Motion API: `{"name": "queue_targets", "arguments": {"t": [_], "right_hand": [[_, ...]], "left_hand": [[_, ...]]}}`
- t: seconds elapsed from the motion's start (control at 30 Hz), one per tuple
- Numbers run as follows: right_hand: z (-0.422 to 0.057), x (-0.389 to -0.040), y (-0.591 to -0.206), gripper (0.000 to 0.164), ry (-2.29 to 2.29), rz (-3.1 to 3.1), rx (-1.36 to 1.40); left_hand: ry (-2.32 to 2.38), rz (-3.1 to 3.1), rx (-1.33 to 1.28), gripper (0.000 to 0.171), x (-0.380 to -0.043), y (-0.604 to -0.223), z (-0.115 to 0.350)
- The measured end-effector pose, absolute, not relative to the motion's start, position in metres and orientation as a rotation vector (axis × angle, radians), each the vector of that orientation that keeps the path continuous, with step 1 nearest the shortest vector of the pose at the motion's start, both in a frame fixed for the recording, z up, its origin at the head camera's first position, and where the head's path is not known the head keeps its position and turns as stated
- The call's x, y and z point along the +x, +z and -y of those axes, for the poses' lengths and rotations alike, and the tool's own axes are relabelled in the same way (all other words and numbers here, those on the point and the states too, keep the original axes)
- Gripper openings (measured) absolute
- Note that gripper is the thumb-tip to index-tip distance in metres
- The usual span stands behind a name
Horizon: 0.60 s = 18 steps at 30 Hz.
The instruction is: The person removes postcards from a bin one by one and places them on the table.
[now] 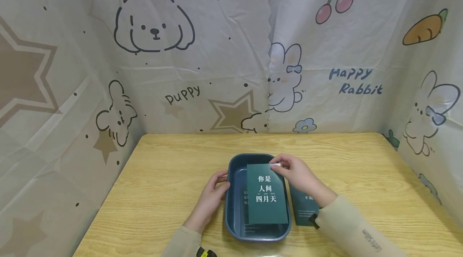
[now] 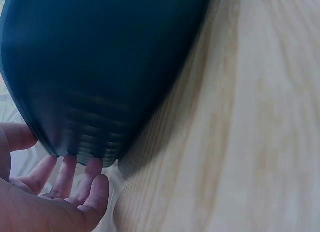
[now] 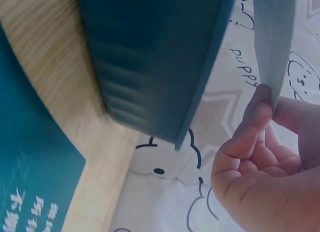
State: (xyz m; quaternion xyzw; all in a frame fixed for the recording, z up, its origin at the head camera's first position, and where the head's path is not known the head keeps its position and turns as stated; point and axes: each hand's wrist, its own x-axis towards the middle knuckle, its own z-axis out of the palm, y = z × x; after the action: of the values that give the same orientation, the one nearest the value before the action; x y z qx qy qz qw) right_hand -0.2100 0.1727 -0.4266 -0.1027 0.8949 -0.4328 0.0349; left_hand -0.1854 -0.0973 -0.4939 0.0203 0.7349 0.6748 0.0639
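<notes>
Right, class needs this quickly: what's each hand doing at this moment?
Left hand: open, touching the outside of the blue tray.
Right hand: closed, pinching a green card by its upper right corner.

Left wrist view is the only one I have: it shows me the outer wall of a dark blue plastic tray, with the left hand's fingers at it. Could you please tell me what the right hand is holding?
Observer: The right hand pinches a thin, dark green rectangular card with white print by its upper right corner.
Operator: Is anything lying inside the tray?
Observer: Yes, a second card, partly hidden under the held one.
Operator: And to the right, on the yellowish wood-grain table?
Observer: A third card, also dark green, lies there beside the tray.
</notes>
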Motion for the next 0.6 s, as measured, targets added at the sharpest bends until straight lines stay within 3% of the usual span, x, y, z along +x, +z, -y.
{"name": "queue_targets", "arguments": {"t": [0.6], "right_hand": [[-0.24, -0.213, -0.398, 0.037, -1.357, -2.776, -0.286]], "left_hand": [[2.038, -2.216, 0.032, 0.04, -0.186, -0.496, 0.097]]}}
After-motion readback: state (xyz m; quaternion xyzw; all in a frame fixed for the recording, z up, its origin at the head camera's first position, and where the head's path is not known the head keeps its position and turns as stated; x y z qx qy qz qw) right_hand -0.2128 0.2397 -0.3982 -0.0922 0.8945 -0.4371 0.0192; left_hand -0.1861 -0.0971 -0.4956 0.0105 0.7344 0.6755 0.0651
